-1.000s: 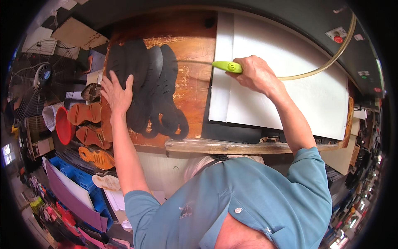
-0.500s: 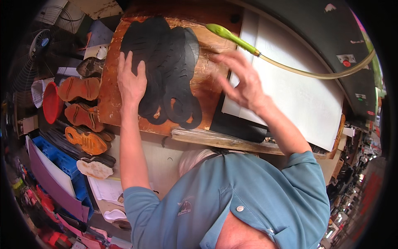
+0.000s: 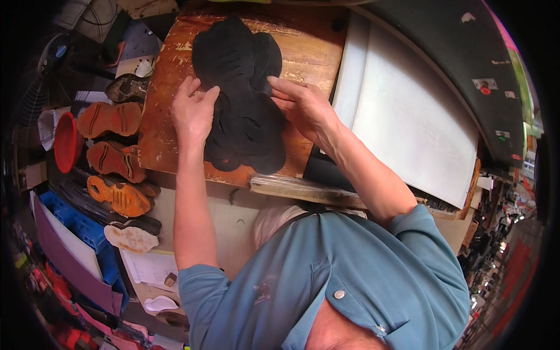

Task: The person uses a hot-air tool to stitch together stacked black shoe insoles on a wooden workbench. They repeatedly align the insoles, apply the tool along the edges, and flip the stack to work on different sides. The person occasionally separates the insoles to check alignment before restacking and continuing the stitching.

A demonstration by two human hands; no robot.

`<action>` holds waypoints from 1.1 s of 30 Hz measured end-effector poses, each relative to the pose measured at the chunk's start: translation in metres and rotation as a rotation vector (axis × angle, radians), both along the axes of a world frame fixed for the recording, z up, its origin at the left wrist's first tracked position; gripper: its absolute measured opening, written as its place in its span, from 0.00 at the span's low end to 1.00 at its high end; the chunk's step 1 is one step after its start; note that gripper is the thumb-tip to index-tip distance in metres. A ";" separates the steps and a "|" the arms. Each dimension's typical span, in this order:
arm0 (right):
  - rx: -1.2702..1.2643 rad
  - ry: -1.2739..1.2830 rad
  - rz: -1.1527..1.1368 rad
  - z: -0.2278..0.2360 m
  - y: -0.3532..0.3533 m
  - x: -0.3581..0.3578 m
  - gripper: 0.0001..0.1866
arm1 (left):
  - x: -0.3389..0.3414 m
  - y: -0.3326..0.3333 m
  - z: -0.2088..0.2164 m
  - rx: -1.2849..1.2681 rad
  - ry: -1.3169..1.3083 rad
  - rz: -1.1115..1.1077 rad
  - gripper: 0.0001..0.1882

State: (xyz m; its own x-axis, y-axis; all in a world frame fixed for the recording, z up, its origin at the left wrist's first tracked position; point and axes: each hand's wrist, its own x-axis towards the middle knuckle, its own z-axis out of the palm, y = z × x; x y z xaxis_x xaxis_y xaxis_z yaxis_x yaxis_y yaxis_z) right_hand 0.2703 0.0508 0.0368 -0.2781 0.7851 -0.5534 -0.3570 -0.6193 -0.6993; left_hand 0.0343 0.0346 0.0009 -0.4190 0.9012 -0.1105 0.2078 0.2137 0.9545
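A loose pile of flat black shoe-sole-shaped pieces [image 3: 239, 111] lies overlapping on the worn wooden board in front of me. At its left edge is my left hand [image 3: 193, 114], with fingers and thumb apart and the thumb tip against the pile. My right hand [image 3: 306, 108] is at the right edge, its fingertips pinching the rim of one black piece. The fingers' undersides on that side are partly hidden. Slits show in the upper pieces.
The scratched wooden board [image 3: 312, 52] meets a white panel [image 3: 414, 111] on the right, beside a dark machine [image 3: 449, 52] with a red button. Left of the board stand several brown soles [image 3: 111, 119], a red bowl [image 3: 68, 143] and a blue crate [image 3: 76, 219].
My right hand has come left and down onto the pile's right edge. The black pieces are gathered closer together, covering the ring-shaped ends. The green tool on its hose has left the view.
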 end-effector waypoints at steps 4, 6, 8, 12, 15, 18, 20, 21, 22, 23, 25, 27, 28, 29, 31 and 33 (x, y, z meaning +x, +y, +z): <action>0.069 -0.377 0.235 -0.007 0.023 -0.018 0.32 | 0.014 -0.007 -0.002 -0.034 -0.122 -0.072 0.40; 0.241 -0.561 0.316 -0.006 0.027 -0.022 0.30 | 0.021 -0.013 0.000 -0.019 -0.158 -0.077 0.38; 0.338 -0.762 0.392 -0.002 0.023 -0.021 0.26 | 0.025 -0.019 0.007 -0.033 -0.226 -0.125 0.40; 0.312 -0.228 0.239 0.016 -0.001 -0.007 0.24 | 0.015 -0.030 0.039 -0.021 -0.400 -0.117 0.44; 0.349 -0.088 0.189 0.028 -0.017 -0.002 0.24 | 0.004 -0.034 0.073 0.116 -0.544 -0.334 0.36; 0.431 -0.054 0.241 0.040 -0.022 -0.002 0.23 | 0.007 -0.033 0.103 -0.076 -0.236 -0.499 0.31; 0.488 -0.025 0.246 0.049 -0.024 -0.001 0.21 | 0.014 -0.034 0.121 0.022 -0.152 -0.505 0.29; 0.507 -0.020 0.242 0.054 -0.026 0.000 0.21 | 0.018 -0.036 0.131 0.009 -0.162 -0.487 0.28; 0.530 -0.007 0.245 0.057 -0.029 0.001 0.22 | 0.020 -0.036 0.141 0.035 -0.135 -0.489 0.27; 0.539 0.018 0.261 0.061 -0.031 0.002 0.23 | 0.022 -0.038 0.151 0.063 -0.107 -0.488 0.27; 0.606 0.164 0.259 0.062 -0.034 0.005 0.25 | 0.023 -0.042 0.173 0.108 -0.046 -0.483 0.26; 0.665 0.064 0.301 0.059 -0.029 0.019 0.35 | 0.020 -0.049 0.194 0.152 0.019 -0.496 0.26; 0.701 0.110 0.234 0.053 -0.020 0.024 0.38 | 0.017 -0.051 0.201 0.210 0.261 -0.521 0.24; 0.704 0.149 0.170 0.046 -0.010 0.030 0.41 | 0.016 -0.050 0.204 0.155 0.381 -0.532 0.24; 0.787 0.078 -0.129 0.031 0.008 0.048 0.47 | 0.015 -0.049 0.201 0.095 0.642 -0.573 0.23; 0.865 -0.113 -0.178 0.016 0.019 0.059 0.51 | 0.025 -0.038 0.175 -0.041 0.872 -0.701 0.24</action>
State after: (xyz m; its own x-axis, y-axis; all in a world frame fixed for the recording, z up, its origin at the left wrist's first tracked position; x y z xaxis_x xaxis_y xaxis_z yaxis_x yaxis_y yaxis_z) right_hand 0.3295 0.0702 0.0528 -0.0917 0.9674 0.2360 -0.2978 0.1995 -0.9335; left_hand 0.0598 -0.0031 0.1759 0.2315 0.9708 -0.0623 0.8893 -0.1852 0.4181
